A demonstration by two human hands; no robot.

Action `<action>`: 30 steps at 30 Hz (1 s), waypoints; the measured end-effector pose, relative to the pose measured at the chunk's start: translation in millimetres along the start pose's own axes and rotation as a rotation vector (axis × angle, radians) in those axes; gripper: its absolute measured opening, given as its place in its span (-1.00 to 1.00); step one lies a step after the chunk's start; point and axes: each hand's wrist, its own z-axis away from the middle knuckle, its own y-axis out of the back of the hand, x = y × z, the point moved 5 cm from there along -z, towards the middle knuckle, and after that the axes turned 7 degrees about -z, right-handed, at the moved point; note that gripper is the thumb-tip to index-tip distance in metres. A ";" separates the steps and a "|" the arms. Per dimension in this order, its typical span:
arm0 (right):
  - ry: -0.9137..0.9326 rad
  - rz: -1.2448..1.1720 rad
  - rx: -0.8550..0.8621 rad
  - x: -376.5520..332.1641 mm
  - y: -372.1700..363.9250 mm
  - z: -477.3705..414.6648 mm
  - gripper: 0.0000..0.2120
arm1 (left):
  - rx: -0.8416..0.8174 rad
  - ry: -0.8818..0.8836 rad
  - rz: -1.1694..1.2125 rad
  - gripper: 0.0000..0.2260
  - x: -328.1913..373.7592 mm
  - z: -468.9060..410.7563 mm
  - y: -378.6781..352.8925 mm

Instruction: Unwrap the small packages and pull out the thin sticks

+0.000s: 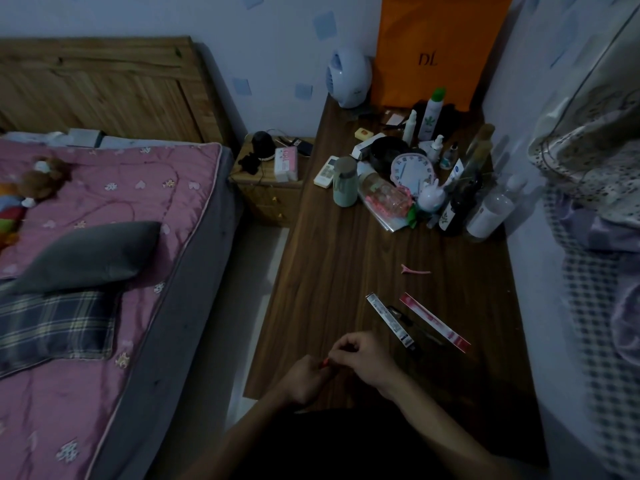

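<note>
Dimly, perhaps, cluttered wooden desk (346,265) beside bed (104,209).

A home bedroom: bed (114,237), nightstand (270,188), cluttered dressing table (339,271).

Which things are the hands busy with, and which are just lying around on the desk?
In use:
left hand and right hand, both pinching a small red thing

Just lying about:
pink hair clip
red-and-white flat packet
grey flat packet
clock
remote control
green cup
</note>
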 end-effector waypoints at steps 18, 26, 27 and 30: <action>-0.048 0.001 -0.051 7.4 -5.2 1.3 -0.90 | 0.009 -0.081 -0.116 -0.59 -4.3 0.5 -2.2; -0.060 -0.083 -0.052 6.3 -4.8 2.3 -0.87 | 0.000 -0.089 -0.091 -0.65 -4.2 -2.1 -2.0; -0.060 -0.094 -0.050 6.6 -4.5 1.9 -0.86 | 0.003 -0.085 -0.083 -0.65 -4.2 -2.5 -1.8; -0.055 -0.096 -0.030 6.0 -2.6 1.4 -0.90 | 0.014 -0.077 -0.095 -0.64 -3.1 -4.0 -2.2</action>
